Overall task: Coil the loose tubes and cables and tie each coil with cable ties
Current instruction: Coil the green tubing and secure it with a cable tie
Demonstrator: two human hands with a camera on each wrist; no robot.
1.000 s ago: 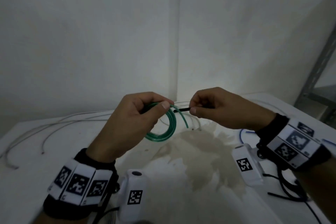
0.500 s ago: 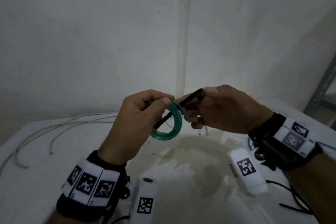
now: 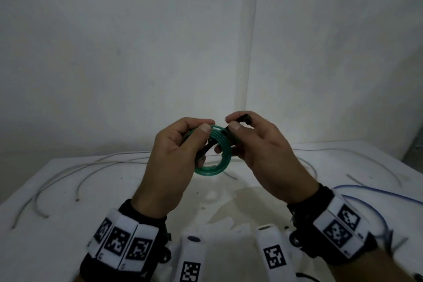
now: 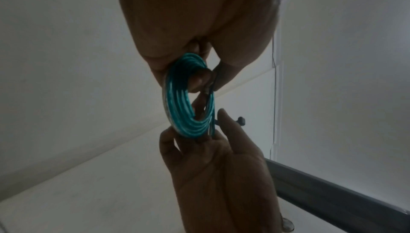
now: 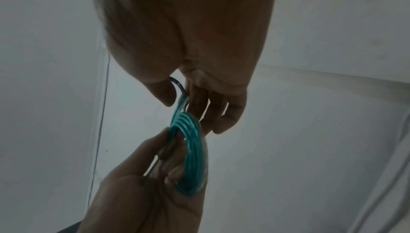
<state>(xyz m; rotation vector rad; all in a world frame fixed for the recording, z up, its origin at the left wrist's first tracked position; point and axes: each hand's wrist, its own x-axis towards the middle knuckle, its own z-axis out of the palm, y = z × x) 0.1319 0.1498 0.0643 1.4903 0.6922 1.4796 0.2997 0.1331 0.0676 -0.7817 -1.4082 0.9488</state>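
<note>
A green tube wound into a small coil [image 3: 217,165] is held up above the white table [image 3: 57,236]. My left hand [image 3: 202,126] pinches the coil's upper left side between thumb and fingers. A black cable tie [image 3: 209,144] runs slantwise through the coil's opening. My right hand [image 3: 233,122] pinches the tie near its head end, at the coil's upper right. The left wrist view shows the coil [image 4: 184,110] edge-on with the tie's head [image 4: 241,120] sticking out past a right finger. In the right wrist view the tie's strap [image 5: 163,152] lies along my left fingers beside the coil [image 5: 195,151].
Loose white cables [image 3: 68,174] trail over the table's left and back. A blue tube [image 3: 377,192] lies at the right, near my right wrist. A stain [image 3: 240,208] marks the table's middle. Two walls meet in a corner behind. A grey metal frame [image 4: 332,194] stands at the right.
My right hand has carried the black tie from beside the coil into its opening, and now grips it near the head. Both hands have drawn closer together.
</note>
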